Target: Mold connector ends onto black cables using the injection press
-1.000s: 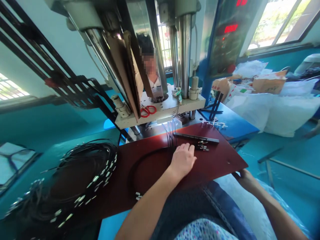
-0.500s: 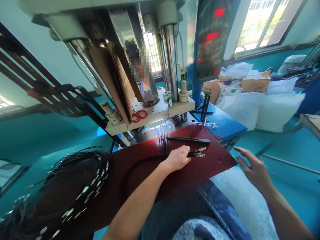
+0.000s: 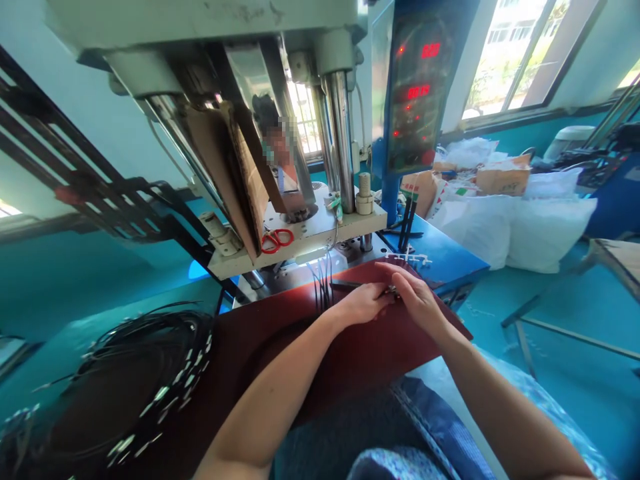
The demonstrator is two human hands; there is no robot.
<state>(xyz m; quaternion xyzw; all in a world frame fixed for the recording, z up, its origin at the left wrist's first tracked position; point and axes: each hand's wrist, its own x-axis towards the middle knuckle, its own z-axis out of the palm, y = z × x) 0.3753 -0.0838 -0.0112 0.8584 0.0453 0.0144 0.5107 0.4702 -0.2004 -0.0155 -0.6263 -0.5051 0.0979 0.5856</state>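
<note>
My left hand (image 3: 361, 303) rests on the dark red work board (image 3: 300, 347), fingers curled round thin black cables with metal ends. My right hand (image 3: 413, 297) meets it from the right, fingers bent over the same cable ends (image 3: 391, 291), which are mostly hidden between the two hands. A black strip (image 3: 350, 285) lies on the board just behind my hands. Black cables (image 3: 323, 283) run from my left hand up into the press machine (image 3: 300, 230) in front.
A big coil of black cables with metal terminals (image 3: 140, 373) lies on the left. Red scissors (image 3: 277, 240) sit on the machine plate. A control panel with red digits (image 3: 417, 93) stands at right; white bags (image 3: 520, 220) beyond it. Another person is behind the machine.
My right hand came up from the board's right edge and joined my left hand at the cable ends. My left hand closed on the cables and shifted slightly forward.
</note>
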